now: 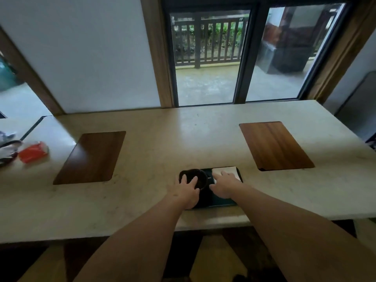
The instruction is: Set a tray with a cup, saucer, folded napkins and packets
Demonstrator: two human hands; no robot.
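A small black tray [221, 201] lies on the pale stone counter near its front edge. On the tray's left half stands a dark cup [200, 178]; any saucer under it is hidden. A white folded napkin [225, 170] lies in the tray's far right corner. My left hand [188, 187] rests over the cup's left side with its fingers spread on the rim. My right hand [223, 185] lies flat on the tray's right half, fingertips touching the napkin's near edge. I cannot make out any packets on the tray.
Two brown wooden boards are set in the counter [162, 143], one at the left [91, 157] and one at the right [274, 145]. A red packet [32, 152] and crumpled wrappers [8, 148] lie at the far left. A window stands behind the counter.
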